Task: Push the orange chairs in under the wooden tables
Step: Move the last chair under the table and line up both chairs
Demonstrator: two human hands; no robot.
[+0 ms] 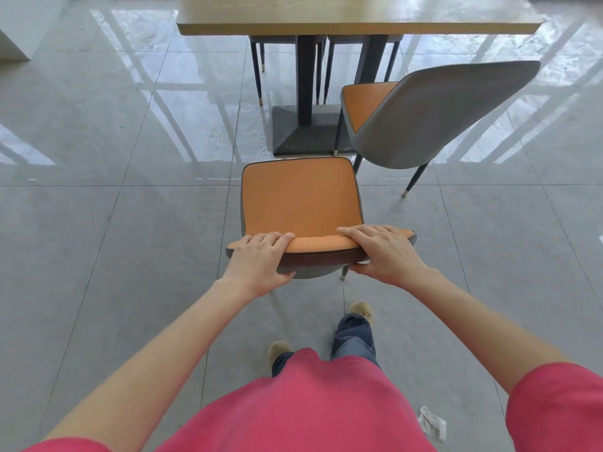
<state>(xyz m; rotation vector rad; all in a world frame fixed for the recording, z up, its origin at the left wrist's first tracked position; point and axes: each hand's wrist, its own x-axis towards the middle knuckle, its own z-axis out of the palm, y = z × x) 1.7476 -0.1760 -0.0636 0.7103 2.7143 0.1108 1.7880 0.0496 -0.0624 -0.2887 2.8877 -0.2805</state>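
Both hands, left hand [261, 256] and right hand [383, 251], grip the backrest of the orange chair [300, 200], its seat pointing straight toward the wooden table [352, 14] at the frame's top.

wooden table [359, 14] cut off by the top edge, far side out of view. two far chairs [261, 50] tucked beneath, seats hidden by the tabletop, only thin legs showing. second orange chair [437, 115] on the right, seat mostly hidden behind its own grey back. near orange chair [300, 200]: front legs hidden under the seat, backrest top partly covered by left hand [257, 259] and right hand [385, 252]. crumpled scrap [432, 422] near right, too small to tell what. pink shirt [310, 406] cut off at the bottom edge.
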